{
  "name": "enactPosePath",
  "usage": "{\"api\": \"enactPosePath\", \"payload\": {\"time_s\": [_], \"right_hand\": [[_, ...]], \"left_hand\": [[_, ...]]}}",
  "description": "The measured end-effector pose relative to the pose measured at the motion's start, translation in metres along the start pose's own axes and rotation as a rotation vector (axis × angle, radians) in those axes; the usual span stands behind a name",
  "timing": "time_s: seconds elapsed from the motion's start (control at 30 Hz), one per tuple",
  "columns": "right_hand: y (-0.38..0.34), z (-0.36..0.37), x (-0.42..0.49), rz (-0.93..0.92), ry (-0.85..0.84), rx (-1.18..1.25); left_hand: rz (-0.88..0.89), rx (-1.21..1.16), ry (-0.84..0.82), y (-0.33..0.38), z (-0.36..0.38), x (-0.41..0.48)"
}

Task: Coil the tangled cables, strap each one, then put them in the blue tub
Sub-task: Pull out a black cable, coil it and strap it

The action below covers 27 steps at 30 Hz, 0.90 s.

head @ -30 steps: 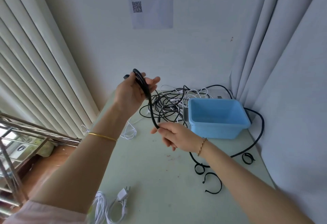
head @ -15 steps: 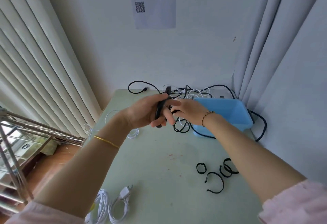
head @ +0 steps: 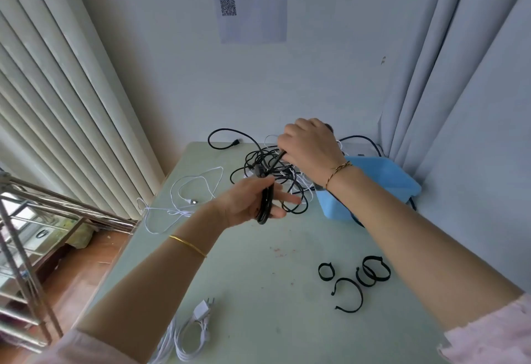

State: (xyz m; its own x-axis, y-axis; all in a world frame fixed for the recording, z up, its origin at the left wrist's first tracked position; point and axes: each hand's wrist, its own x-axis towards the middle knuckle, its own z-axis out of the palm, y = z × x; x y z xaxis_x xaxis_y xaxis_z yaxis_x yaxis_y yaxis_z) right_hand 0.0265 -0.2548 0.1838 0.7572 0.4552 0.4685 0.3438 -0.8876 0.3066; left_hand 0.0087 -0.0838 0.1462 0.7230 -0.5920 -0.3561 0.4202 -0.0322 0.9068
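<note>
1. The black cable [head: 265,205] sits part-coiled in the left hand [head: 244,202], fingers curled round its loops above the worktop [head: 258,277].
2. The right hand [head: 311,148] grips the loose run rising from the tangle [head: 253,162].
3. I'd draw slack gently and match loop sizes, or knots may tighten.
4. Straps [head: 349,279] lie near; the blue tub [head: 402,179] sits beyond.

The right hand [head: 309,148] hides its own fingertips on the black cable [head: 265,210]. Its forearm [head: 402,220] covers part of the blue tub [head: 334,205]. The bottom edge cuts off the white cable [head: 184,343].
</note>
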Motion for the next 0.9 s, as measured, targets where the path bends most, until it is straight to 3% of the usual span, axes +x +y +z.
{"api": "enactPosePath", "payload": {"time_s": [0.13, 0.33, 0.47, 0.6, 0.67, 0.77, 0.9], "right_hand": [[-0.023, -0.011, -0.004, 0.087, 0.052, -0.022], [-0.058, -0.004, -0.026, 0.259, 0.078, 0.324], [-0.077, 0.004, -0.044, 0.309, 0.035, 0.715], [-0.084, 0.033, -0.063, 0.227, -0.098, 0.747], [-0.077, 0.044, -0.065, 0.167, -0.165, 0.672], [-0.060, 0.050, -0.059, 0.078, -0.280, 0.510], [-0.015, 0.065, -0.059, 0.271, -0.355, 0.493]], "left_hand": [[0.106, -0.197, 0.169, 0.007, 0.000, 0.010], [0.239, -0.317, 0.413, 0.013, -0.011, 0.027], [0.395, -0.352, 0.314, 0.030, -0.014, 0.018], [0.443, -0.453, 0.265, 0.044, -0.014, 0.015], [0.394, -0.345, 0.201, 0.044, -0.009, 0.010], [0.267, -0.157, -0.032, 0.042, -0.005, -0.001], [0.075, 0.062, -0.297, 0.039, -0.007, -0.013]]}}
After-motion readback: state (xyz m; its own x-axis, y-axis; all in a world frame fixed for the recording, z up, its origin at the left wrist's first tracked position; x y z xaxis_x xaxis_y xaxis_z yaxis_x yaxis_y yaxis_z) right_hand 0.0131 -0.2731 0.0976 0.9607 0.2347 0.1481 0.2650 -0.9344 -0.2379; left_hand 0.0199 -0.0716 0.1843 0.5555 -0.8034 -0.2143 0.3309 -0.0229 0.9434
